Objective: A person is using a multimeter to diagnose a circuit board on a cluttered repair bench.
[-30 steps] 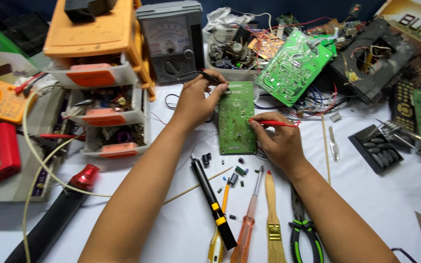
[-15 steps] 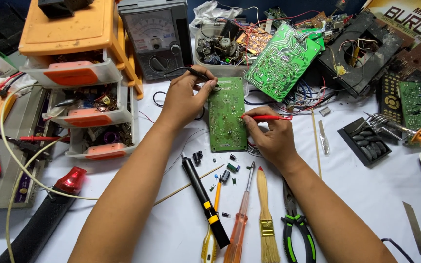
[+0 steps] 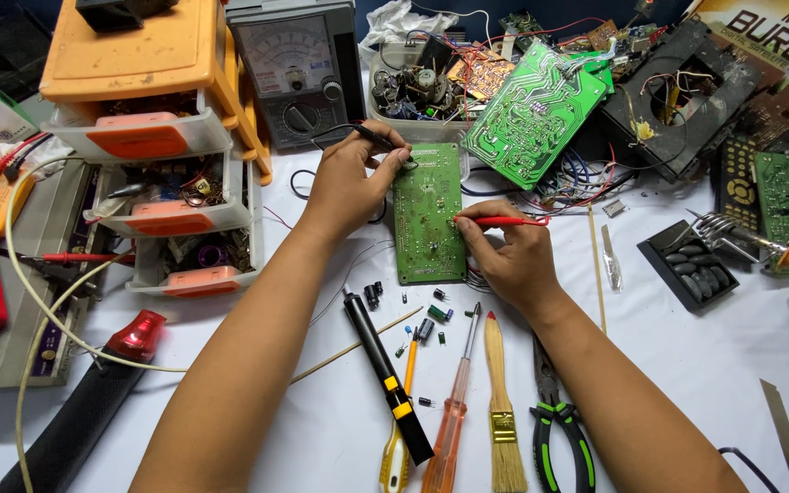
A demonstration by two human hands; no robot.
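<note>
Here, the left hand [image 3: 351, 178] pinches a black probe [image 3: 378, 140] against the top edge of a green circuit board [image 3: 427, 215] lying flat on a white table [image 3: 687, 365]. The right hand [image 3: 504, 260] grips a red probe [image 3: 504, 221], its tip on the board's right edge. Loose capacitors [image 3: 426, 319], screwdrivers, a brush [image 3: 501, 402] and pliers [image 3: 559, 429] lie just below. An analogue meter [image 3: 296, 68] stands behind, its top cut off. The drawers' contents [image 3: 171, 187] are too cluttered to identify.

Both forearms bare, extended forward and converging toward centre. Left hand [image 3: 347, 179] palm down, fingers curled, thumb and forefinger pinched together at the tips. Right hand [image 3: 504, 256] lower, knuckles up, fingers bunched in a pen-style pinch, wrist bent slightly inward.
</note>
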